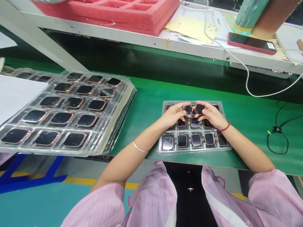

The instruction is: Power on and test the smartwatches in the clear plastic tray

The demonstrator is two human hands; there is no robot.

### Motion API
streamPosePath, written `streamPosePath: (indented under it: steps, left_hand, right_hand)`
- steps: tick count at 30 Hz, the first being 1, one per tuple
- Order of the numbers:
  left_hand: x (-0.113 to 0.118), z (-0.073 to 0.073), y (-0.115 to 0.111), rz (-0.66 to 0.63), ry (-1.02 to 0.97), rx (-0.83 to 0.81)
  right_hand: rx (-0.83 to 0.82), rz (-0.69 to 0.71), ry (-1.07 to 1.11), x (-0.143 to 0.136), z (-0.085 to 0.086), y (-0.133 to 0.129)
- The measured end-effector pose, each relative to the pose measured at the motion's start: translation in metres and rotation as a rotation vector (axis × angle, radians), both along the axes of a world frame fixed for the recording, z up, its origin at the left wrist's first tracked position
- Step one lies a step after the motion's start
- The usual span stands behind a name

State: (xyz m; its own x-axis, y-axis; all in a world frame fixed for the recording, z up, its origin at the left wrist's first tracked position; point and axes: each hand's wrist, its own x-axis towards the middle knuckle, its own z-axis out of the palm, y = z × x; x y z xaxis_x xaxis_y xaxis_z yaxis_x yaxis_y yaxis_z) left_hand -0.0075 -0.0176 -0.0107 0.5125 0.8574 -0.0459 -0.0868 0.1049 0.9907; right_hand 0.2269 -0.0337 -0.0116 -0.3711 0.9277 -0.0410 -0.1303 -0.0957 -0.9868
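A green, smooth-topped counter (145, 119) carries the work, with a white metal shelf (142, 40) above its far side. Toward the counter's left end, near the front edge, rises a stack of clear moulded plastic trays (118, 124). Their matching pockets probably let them nest while keeping the dark, rounded-square pieces in the top layer from rubbing together. On the shelf sits a block of coarse-textured red foam (132, 20) with rectangular recesses, its softness apparently suited to cushioning.

Right of the stack, beside the counter's near edge, lies a single clear plastic tray (195, 151), shiny and ridged; its spot in front of the person seems chosen for easy reach. Dark, glossy rounded squares with copper-coloured rims fill its visible pockets.

Both hands are over this tray's far edge, each pinching between thumb and fingers. The left hand (174, 113) holds a dark square piece streaked with pale marks (187, 109); whether these are reflections or surface detail, I cannot tell. The right hand (211, 116) holds a plain, reddish-black rounded square (200, 109). Edge grips probably leave both flat faces exposed, side by side.
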Motion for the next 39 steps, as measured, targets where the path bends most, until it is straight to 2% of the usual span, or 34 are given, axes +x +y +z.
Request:
streamPosePath:
  steps: [7, 18, 28, 34, 39]
  left_hand:
    - [0.004, -0.001, -0.004, 0.066, 0.096, 0.069]
    - [0.004, 0.004, -0.006, 0.111, 0.149, 0.059]
    - [0.005, 0.006, -0.007, 0.134, 0.209, 0.104]
    - [0.005, -0.001, -0.006, 0.087, 0.105, 0.131]
    - [0.005, -0.005, -0.005, 0.094, 0.109, 0.123]
  right_hand:
    - [0.13, 0.005, -0.14, -0.003, 0.002, -0.001]
    - [0.038, -0.023, -0.104, -0.004, 0.011, -0.005]
    - [0.084, 0.001, -0.138, -0.005, 0.009, -0.003]
    - [0.113, 0.025, -0.191, -0.004, 0.006, -0.004]
    - [0.112, 0.029, -0.205, -0.004, 0.006, -0.004]
